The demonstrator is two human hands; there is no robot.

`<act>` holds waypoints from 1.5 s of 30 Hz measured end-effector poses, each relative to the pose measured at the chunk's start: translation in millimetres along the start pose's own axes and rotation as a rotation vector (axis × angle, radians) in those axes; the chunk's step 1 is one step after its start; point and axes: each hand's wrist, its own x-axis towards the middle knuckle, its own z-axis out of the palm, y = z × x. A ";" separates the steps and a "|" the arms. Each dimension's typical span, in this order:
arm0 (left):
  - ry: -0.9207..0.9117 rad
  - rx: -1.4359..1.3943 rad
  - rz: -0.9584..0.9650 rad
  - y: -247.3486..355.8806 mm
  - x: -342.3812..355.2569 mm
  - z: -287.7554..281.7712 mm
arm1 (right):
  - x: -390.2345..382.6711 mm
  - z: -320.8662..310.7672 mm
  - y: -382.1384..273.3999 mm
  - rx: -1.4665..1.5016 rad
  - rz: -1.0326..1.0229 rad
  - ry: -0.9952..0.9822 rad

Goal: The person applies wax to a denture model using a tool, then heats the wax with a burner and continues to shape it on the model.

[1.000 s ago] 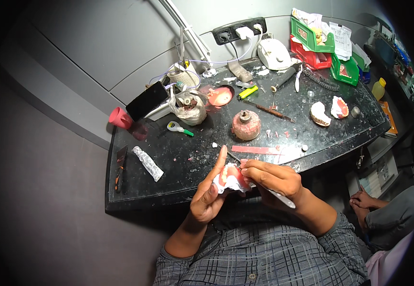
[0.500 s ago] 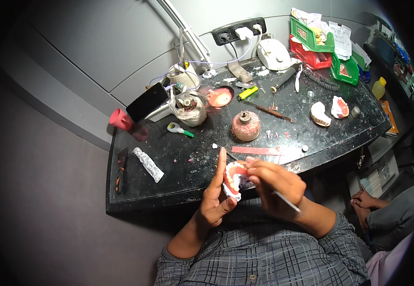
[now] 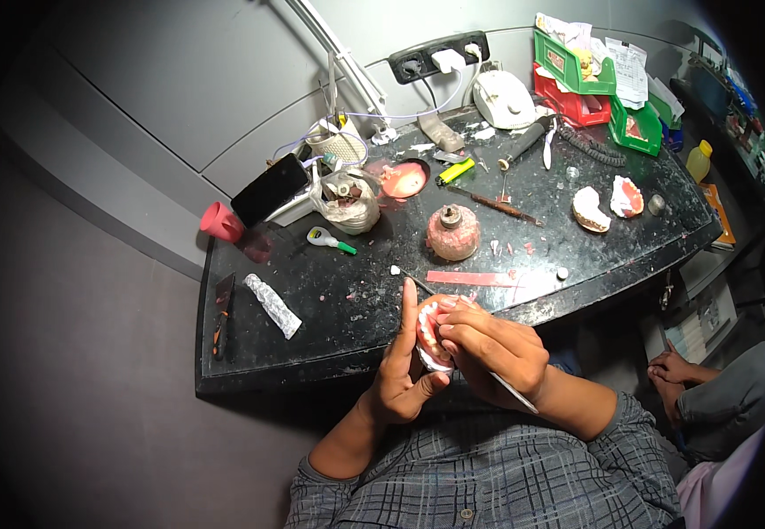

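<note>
A pink and white denture model with a row of white teeth [image 3: 431, 333] is held just off the near edge of the dark, speckled counter [image 3: 330, 291], above the lap of the person in the grey checked shirt. It is cradled by the left hand [image 3: 400, 379], whose fingers [image 3: 409, 309] are stretched upright along its left side while the thumb is pressed under it. The right hand [image 3: 493, 348] is closed over the model's right side, and a thin metal hand tool [image 3: 510, 392] is pinched in its curled fingers, the shaft running back over the wrist. On the counter just beyond, a flat pink wax strip [image 3: 475, 279] and a round pinkish spirit burner [image 3: 453, 231] are seen. At the far right corner, green and red plastic bins [image 3: 590, 84] are stacked, with white printed paper sheets [image 3: 625, 62] tucked behind them. A yellow bottle [image 3: 698, 160] stands off the right end, and a red cup [image 3: 221, 221] lies at the left edge.
</note>
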 end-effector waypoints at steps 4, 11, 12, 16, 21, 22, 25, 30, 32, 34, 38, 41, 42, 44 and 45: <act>0.006 0.020 0.017 -3.2 -0.4 -0.2 | -1.1 0.9 0.9 -0.006 -0.017 -0.013; -0.015 -0.043 -0.024 0.1 -1.2 -0.9 | -1.3 -2.8 2.3 0.000 -0.034 -0.045; -0.016 -0.060 -0.027 0.8 -0.7 -0.6 | -0.9 -3.4 2.4 0.003 -0.029 -0.047; -0.030 -0.099 -0.041 1.2 -0.7 -2.4 | 0.6 -6.1 1.8 0.010 -0.005 -0.056; -0.009 -0.190 -0.081 4.1 0.4 0.1 | -2.0 -5.9 5.0 0.006 0.002 -0.054; -0.008 -0.221 -0.098 5.8 0.9 0.9 | -2.4 -6.0 5.5 0.002 0.001 -0.055; -0.025 -0.223 -0.108 8.9 2.6 -0.5 | -1.6 -5.7 6.9 0.003 0.008 -0.045; 0.034 -0.211 -0.153 11.0 5.5 0.1 | 2.6 -6.4 3.5 0.037 0.122 -0.013; 0.082 -0.341 -0.178 10.3 5.4 0.2 | 2.6 -8.9 5.1 0.095 0.215 -0.001; 0.146 -0.537 -0.179 6.2 3.8 -0.2 | 6.5 -13.8 8.6 0.219 0.309 -0.019; 0.243 -0.565 -0.166 0.8 2.8 0.4 | 0.4 -7.0 5.1 0.526 0.538 0.034; 0.334 -0.518 -0.155 -3.7 1.9 5.4 | -4.2 -0.6 3.0 0.630 0.599 0.060; 0.344 -0.509 -0.148 -5.5 0.8 5.4 | -4.9 -0.8 2.8 0.613 0.586 0.048; 0.363 -0.491 -0.136 -9.7 -1.4 5.3 | -5.3 -0.8 2.7 0.587 0.569 0.036; 0.370 -0.474 -0.137 -9.9 -1.3 5.7 | -5.1 -0.4 2.6 0.577 0.565 0.036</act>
